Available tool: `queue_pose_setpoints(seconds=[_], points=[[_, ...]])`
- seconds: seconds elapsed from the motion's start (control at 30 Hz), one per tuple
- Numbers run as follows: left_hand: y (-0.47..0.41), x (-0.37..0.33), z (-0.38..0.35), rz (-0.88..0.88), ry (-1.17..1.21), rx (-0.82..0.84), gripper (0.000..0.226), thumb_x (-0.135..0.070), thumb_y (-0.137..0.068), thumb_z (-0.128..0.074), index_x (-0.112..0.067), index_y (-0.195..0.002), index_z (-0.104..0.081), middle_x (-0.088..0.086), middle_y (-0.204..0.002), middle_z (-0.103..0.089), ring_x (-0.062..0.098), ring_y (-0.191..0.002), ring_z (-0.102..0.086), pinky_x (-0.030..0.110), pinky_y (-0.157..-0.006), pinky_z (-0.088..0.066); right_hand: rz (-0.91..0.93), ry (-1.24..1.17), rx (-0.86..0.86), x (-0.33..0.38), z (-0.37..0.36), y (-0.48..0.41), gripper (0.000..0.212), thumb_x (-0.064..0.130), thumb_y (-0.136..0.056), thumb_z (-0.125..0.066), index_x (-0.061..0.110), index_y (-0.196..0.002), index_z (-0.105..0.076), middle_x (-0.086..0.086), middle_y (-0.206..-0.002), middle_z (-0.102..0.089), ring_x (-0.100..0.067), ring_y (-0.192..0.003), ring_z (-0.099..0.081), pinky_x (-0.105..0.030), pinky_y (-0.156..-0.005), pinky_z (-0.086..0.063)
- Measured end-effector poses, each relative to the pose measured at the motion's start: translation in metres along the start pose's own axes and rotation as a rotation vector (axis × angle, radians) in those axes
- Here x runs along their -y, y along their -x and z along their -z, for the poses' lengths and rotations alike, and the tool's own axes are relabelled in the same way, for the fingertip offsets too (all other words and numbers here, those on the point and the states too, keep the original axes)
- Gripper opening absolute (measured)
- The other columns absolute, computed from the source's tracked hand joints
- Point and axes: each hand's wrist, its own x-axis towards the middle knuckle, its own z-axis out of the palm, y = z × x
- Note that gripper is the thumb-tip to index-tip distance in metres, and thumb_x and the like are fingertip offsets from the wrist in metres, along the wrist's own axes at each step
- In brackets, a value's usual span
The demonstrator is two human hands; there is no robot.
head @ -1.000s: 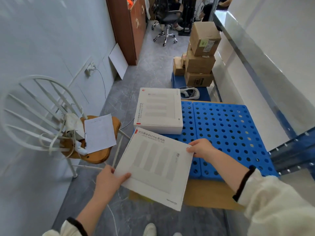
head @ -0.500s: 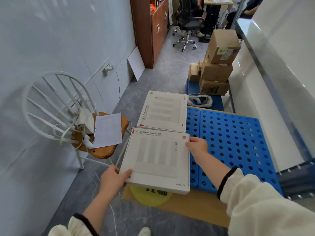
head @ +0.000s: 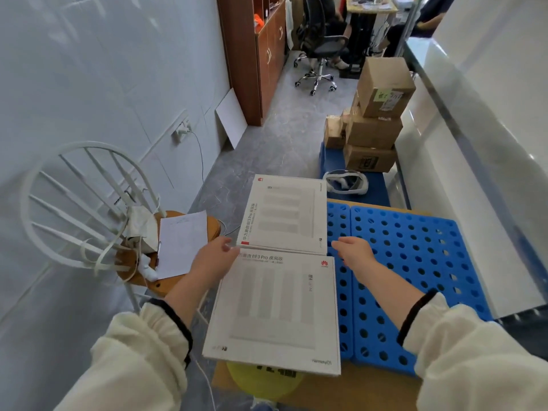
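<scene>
Looking down from the head camera: a flat, nearly square white box [head: 275, 307] lies at the left edge of a blue perforated pallet [head: 415, 262], its far edge touching a second white box [head: 284, 215]. The left hand [head: 212, 261] rests relaxed fingers on its far-left corner. The right hand [head: 355, 252] hovers just beside the far-right corner, fingers loose, holding nothing. Open pallet lies rightward; a chair [head: 89, 209] crowds the left.
</scene>
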Motion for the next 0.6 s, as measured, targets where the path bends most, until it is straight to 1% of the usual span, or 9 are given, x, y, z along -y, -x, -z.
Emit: queue_pose_setpoints(seconds=[0.07,0.13,0.2,0.3,0.37,0.43,0.47,0.5,0.6], points=[[-0.031,-0.024,0.000,-0.037,-0.008,0.059,0.042,-0.029,-0.098,-0.047,-0.012,-0.136,-0.045,0.006,-0.123,-0.059,0.018,-0.090,-0.058,0.033,-0.078,-0.050,0.003,0.075,0.029,0.010,-0.006,-0.009,0.038,0.016,-0.090,-0.057,-0.003,-0.123,-0.057,-0.008,-0.089,-0.053,-0.019,-0.079,-0.050,-0.030,-0.073,-0.044],[-0.059,-0.035,-0.003,-0.063,-0.083,0.121,0.043,-0.025,-0.098,-0.047,-0.010,-0.138,-0.042,0.008,-0.127,-0.057,0.021,-0.095,-0.057,0.031,-0.078,-0.047,-0.007,0.124,0.020,0.018,-0.014,-0.016,0.021,0.010,-0.089,-0.054,-0.008,-0.086,-0.065,-0.007,-0.069,-0.043,-0.016,-0.062,-0.040,-0.030,-0.063,-0.043],[-0.081,-0.036,-0.005,-0.080,-0.160,0.148,0.051,-0.022,-0.096,-0.049,-0.012,-0.144,-0.035,0.010,-0.134,-0.053,0.025,-0.107,-0.058,0.031,-0.085,-0.047,-0.025,0.146,-0.007,0.021,-0.019,-0.022,0.034,0.007,-0.087,-0.052,0.009,-0.053,-0.045,-0.003,-0.057,-0.035,-0.013,-0.051,-0.031,-0.027,-0.054,-0.032],[-0.108,-0.033,-0.004,-0.107,-0.148,0.148,0.057,-0.018,-0.093,-0.054,-0.017,-0.146,-0.033,0.011,-0.130,-0.056,0.024,-0.103,-0.060,0.033,-0.086,-0.053,-0.027,0.129,-0.011,0.026,-0.020,-0.026,0.037,0.006,-0.084,-0.052,0.013,-0.052,-0.034,-0.001,-0.053,-0.032,-0.012,-0.048,-0.028,-0.023,-0.049,-0.026],[-0.125,-0.035,-0.001,-0.122,-0.146,0.152,0.057,-0.017,-0.093,-0.055,-0.021,-0.146,-0.034,0.010,-0.131,-0.054,0.025,-0.104,-0.059,0.036,-0.087,-0.054,-0.066,0.145,0.032,0.030,-0.024,-0.029,0.029,0.005,-0.083,-0.052,0.010,-0.057,-0.040,-0.005,-0.059,-0.040,-0.015,-0.054,-0.037,-0.028,-0.051,-0.036],[-0.141,-0.043,0.003,-0.141,-0.156,0.158,0.055,-0.016,-0.094,-0.053,-0.024,-0.145,-0.034,0.010,-0.136,-0.050,0.027,-0.111,-0.055,0.037,-0.092,-0.051,-0.120,0.164,0.070,0.034,-0.032,-0.033,0.015,0.008,-0.083,-0.054,0.006,-0.069,-0.053,-0.008,-0.075,-0.056,-0.009,-0.077,-0.037,-0.042,-0.074,-0.053],[-0.149,-0.047,0.004,-0.154,-0.153,0.168,0.054,-0.015,-0.095,-0.051,-0.023,-0.145,-0.034,0.009,-0.139,-0.048,0.027,-0.115,-0.053,0.036,-0.093,-0.049,-0.161,0.165,0.079,0.035,-0.035,-0.036,0.013,0.012,-0.084,-0.057,0.002,-0.076,-0.060,-0.008,-0.084,-0.066,-0.024,-0.114,-0.042,-0.043,-0.083,-0.052],[-0.158,-0.050,0.005,-0.167,-0.138,0.183,0.053,-0.013,-0.095,-0.050,-0.023,-0.145,-0.034,0.009,-0.141,-0.046,0.027,-0.117,-0.051,0.036,-0.094,-0.046,-0.209,0.168,0.090,0.037,-0.036,-0.038,0.017,0.016,-0.085,-0.059,0.000,-0.086,-0.065,-0.008,-0.093,-0.071,-0.022,-0.090,-0.064,-0.037,-0.078,-0.053],[-0.178,-0.057,0.009,-0.166,-0.041,0.207,0.056,-0.012,-0.095,-0.050,-0.021,-0.147,-0.031,0.010,-0.146,-0.041,0.027,-0.126,-0.046,0.040,-0.101,-0.041,-0.191,0.152,0.097,0.043,-0.024,-0.049,0.020,0.016,-0.090,-0.055,0.004,-0.076,-0.063,-0.010,-0.090,-0.071,-0.013,-0.069,-0.052,-0.023,-0.054,-0.036]])
